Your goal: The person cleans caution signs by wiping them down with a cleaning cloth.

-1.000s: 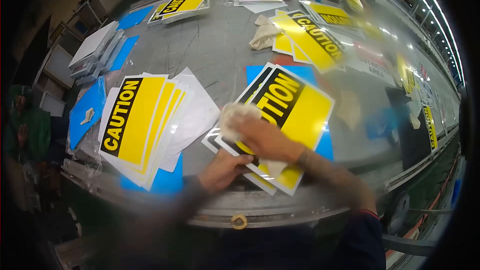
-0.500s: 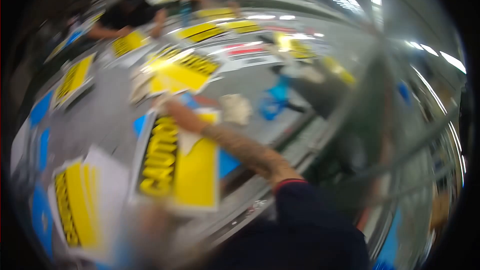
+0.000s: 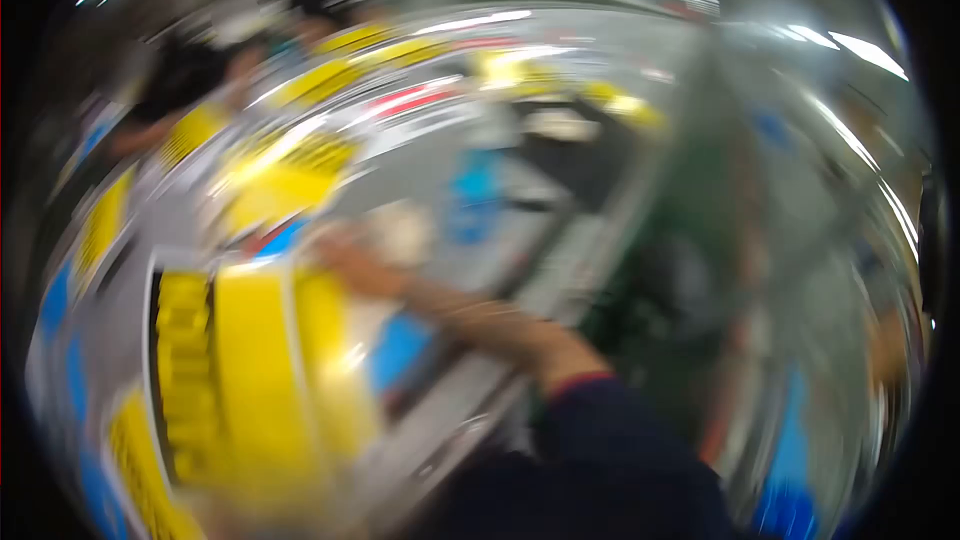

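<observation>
Yellow caution sign sheets [image 3: 258, 370] with black lettering stand tilted in front of me, blurred by motion. My right hand [image 3: 350, 258] is over the table just beyond their upper right edge, its fingers smeared; I cannot make out whether it holds anything. A whitish crumpled cloth [image 3: 402, 232] lies right beside it. Near the bottom edge, a faint skin-toned blur at the lower end of the sheets appears to be my left hand [image 3: 215, 518]; its fingers cannot be made out. Another stack of yellow signs [image 3: 290, 175] lies beyond my right hand.
A blue object [image 3: 475, 195] and a dark mat [image 3: 575, 145] lie to the right on the table. More yellow signs [image 3: 105, 215] are at the left. Two other people, one a dark-clothed person [image 3: 185, 75], are at the far side. Metal rails run along the table's right edge.
The view has swung, so the table's things sit further left. The sheets near my hands have shifted left and face me more broadly, with overlapping yellow panels showing. My right arm remains stretched forward.
</observation>
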Motion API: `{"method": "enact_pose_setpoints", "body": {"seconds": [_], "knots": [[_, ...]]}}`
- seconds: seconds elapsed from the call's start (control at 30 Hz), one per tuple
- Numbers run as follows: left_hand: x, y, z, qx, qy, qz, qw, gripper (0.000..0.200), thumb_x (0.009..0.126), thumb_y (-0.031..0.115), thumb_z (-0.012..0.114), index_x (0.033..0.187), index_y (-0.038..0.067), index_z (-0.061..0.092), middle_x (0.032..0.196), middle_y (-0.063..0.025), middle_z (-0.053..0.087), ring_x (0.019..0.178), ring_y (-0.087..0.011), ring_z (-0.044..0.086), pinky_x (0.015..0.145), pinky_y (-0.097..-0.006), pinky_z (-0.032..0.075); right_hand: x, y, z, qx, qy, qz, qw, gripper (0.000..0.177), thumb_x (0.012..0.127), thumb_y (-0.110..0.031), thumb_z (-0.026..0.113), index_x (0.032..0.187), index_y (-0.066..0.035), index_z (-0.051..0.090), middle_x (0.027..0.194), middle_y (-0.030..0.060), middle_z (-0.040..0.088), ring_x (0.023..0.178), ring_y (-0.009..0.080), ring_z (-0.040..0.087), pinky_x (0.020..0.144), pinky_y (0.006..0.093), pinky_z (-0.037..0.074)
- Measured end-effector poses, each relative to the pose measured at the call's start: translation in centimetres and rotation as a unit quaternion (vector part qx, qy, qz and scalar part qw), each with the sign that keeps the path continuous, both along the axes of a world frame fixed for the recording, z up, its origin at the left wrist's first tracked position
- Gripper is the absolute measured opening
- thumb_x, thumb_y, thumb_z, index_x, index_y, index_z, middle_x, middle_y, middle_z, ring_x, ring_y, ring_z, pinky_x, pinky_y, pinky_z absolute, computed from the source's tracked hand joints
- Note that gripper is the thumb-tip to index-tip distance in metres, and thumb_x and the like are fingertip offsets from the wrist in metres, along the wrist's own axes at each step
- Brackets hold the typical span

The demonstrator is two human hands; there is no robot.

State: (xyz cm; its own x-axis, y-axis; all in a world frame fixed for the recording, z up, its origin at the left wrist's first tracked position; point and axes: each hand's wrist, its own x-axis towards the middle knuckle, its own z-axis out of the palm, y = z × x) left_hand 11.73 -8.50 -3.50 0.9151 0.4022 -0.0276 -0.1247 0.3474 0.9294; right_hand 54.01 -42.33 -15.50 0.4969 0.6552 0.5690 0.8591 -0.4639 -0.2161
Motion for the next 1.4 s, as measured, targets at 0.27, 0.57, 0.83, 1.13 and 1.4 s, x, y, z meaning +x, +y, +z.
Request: {"method": "enact_pose_setpoints", "body": {"seconds": [0.27, 0.57, 0.83, 1.13, 1.4], "knots": [[-12.0, 11.2, 11.7, 0.039, -0.042, 0.294, 0.954, 0.034, 0.101, 0.003, 0.069, 0.135, -0.001, 0.067, 0.133, -0.0139, 0.075, 0.122, -0.0277, 0.074, 0.108, -0.0449, 0.062, -4.6, 0.6, 9.6, -0.001, 0.206, -0.02, 0.978, 0.041, 0.108, -0.006, 0.055, 0.149, -0.001, 0.06, 0.155, 0.0244, 0.058, 0.149, 0.0415, 0.049, 0.124, 0.048, 0.037], [-15.2, 20.4, 1.4, -0.032, -0.032, 0.298, 0.953, 0.033, 0.106, 0.008, 0.063, 0.138, 0.0, 0.061, 0.137, -0.0134, 0.071, 0.121, -0.0243, 0.073, 0.099, -0.0382, 0.066, -2.1, 0.2, 6.5, 0.025, 0.115, 0.022, 0.993, 0.043, 0.107, -0.008, 0.057, 0.149, -0.002, 0.06, 0.156, 0.0245, 0.058, 0.149, 0.0424, 0.05, 0.123, 0.0481, 0.038], [-16.9, 20.0, -1.2, 0.121, 0.228, 0.398, 0.88, 0.036, 0.102, 0.022, 0.076, 0.134, 0.008, 0.065, 0.118, -0.004, 0.077, 0.096, -0.0122, 0.075, 0.073, -0.0263, 0.06, -2.7, 0.6, 7.4, 0.025, 0.13, 0.018, 0.991, 0.042, 0.106, -0.008, 0.059, 0.147, -0.002, 0.061, 0.155, 0.0245, 0.059, 0.148, 0.043, 0.05, 0.122, 0.0488, 0.04], [-15.5, 15.8, 3.6, 0.532, 0.409, 0.367, 0.644, 0.041, 0.099, 0.037, 0.077, 0.099, -0.004, 0.074, 0.088, -0.0169, 0.077, 0.08, -0.0274, 0.075, 0.074, -0.0411, 0.056, -4.6, 0.6, 10.2, 0.106, 0.056, 0.061, 0.991, 0.051, 0.097, 0.008, 0.06, 0.146, -0.006, 0.063, 0.154, 0.0232, 0.06, 0.145, 0.0426, 0.055, 0.119, 0.0484, 0.044], [0.9, -2.3, 1.9, 0.643, 0.187, 0.056, 0.741, 0.052, 0.092, 0.034, 0.084, 0.131, 0.003, 0.068, 0.116, -0.0147, 0.068, 0.107, -0.0325, 0.068, 0.092, -0.0426, 0.056, -12.9, 5.5, 10.1, -0.048, 0.077, 0.197, 0.976, 0.052, 0.097, -0.01, 0.071, 0.149, -0.008, 0.061, 0.158, 0.0185, 0.057, 0.155, 0.0399, 0.043, 0.129, 0.0537, 0.032]]}}
